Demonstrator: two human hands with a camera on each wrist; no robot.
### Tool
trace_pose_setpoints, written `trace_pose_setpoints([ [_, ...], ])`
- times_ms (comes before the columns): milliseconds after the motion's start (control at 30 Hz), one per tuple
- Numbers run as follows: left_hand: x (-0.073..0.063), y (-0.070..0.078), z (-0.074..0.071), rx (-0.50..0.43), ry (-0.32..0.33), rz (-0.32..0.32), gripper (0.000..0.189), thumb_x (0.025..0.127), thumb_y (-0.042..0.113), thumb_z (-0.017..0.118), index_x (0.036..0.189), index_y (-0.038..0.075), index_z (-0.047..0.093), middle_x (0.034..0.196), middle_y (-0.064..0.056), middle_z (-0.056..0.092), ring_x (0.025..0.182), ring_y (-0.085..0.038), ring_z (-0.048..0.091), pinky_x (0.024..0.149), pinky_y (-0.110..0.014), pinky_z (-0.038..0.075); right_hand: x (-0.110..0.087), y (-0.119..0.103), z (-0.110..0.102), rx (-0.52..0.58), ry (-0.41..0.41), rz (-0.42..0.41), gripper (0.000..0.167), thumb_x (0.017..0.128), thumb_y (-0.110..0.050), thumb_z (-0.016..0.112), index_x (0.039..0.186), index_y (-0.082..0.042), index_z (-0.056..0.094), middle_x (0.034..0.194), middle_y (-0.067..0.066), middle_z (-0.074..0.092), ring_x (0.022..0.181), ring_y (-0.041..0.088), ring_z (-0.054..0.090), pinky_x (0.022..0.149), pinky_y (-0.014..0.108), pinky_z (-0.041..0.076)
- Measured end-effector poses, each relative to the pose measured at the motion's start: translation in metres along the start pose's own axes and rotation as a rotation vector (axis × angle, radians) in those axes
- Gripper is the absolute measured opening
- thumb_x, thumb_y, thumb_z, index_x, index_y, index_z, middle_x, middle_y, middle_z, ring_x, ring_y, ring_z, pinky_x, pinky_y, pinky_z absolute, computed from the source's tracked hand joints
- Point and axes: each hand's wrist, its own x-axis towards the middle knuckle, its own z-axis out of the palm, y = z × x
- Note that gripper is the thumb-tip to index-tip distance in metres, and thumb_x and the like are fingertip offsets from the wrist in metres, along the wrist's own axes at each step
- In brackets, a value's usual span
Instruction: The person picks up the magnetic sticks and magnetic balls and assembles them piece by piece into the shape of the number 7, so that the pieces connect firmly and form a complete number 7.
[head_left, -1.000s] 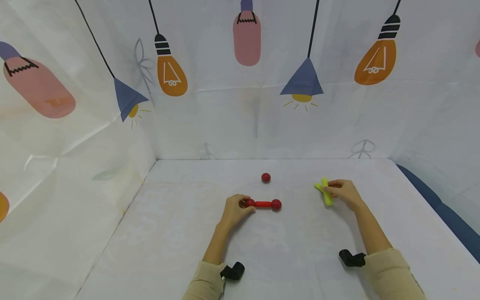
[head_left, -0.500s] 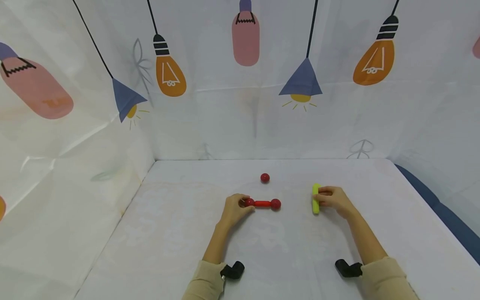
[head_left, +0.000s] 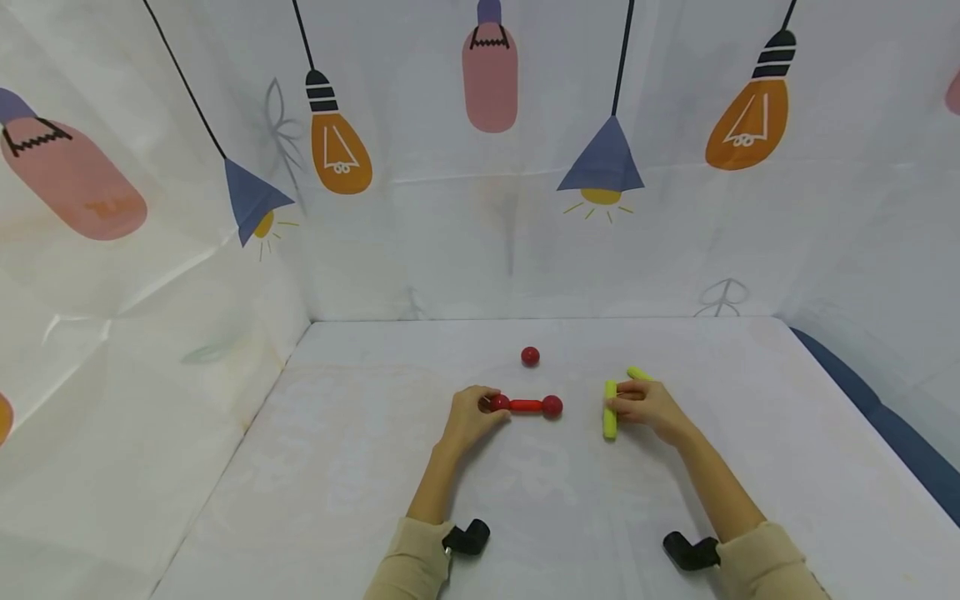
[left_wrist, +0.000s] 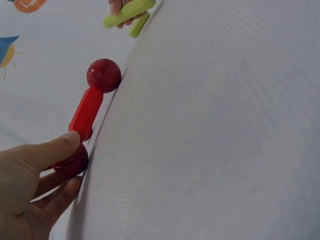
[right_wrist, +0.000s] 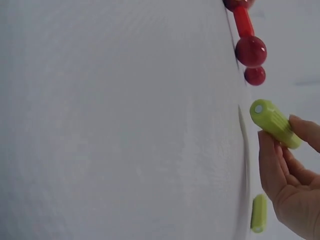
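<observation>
My left hand [head_left: 467,421] pinches a dark red ball [left_wrist: 72,162] at the near end of a bright red rod [head_left: 525,406]. At the rod's other end sits another red ball [head_left: 552,407]; the three line up like a dumbbell on the table. Thumb and fingers of my right hand [head_left: 656,412] hold a yellow-green rod [head_left: 610,417], just right of the dumbbell and apart from it. A small pale disc shows on this rod's end in the right wrist view. Partly hidden behind that hand, a second yellow-green rod [head_left: 637,372] lies on the table.
A loose red ball [head_left: 530,357] rests behind the dumbbell. The white table [head_left: 360,500] meets a white printed sheet [head_left: 450,250] at its back and left edges. Black wrist cameras sit on both sleeves.
My right hand has carried the held yellow-green rod left and toward me, away from the second rod, which stays in place. The left hand and the dumbbell have hardly moved.
</observation>
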Motion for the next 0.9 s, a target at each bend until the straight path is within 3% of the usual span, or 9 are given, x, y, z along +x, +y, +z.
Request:
trace_pose_setpoints([
  [467,0.003,-0.001,0.002,-0.015,0.007,0.003,0.038,0.075,0.014,0.08,0.107,-0.002,0.068,0.095,-0.012,0.068,0.079,-0.017,0.062,0.071,-0.023,0.052,-0.001,0.0,0.022,-0.054,-0.047,0.016,0.058,0.083,-0.011,0.07,0.123,0.02,0.043,0.1,0.016,0.064,0.084,0.014,0.062,0.076,0.032,0.055],
  [900,0.007,-0.001,0.001,-0.002,0.001,-0.006,0.038,0.075,0.015,0.08,0.107,-0.002,0.068,0.095,-0.011,0.068,0.08,-0.018,0.06,0.071,-0.025,0.052,-0.002,-0.002,0.036,-0.083,-0.085,0.052,0.063,0.082,-0.017,0.072,0.125,0.018,0.043,0.103,0.018,0.062,0.086,0.017,0.063,0.078,0.032,0.054],
])
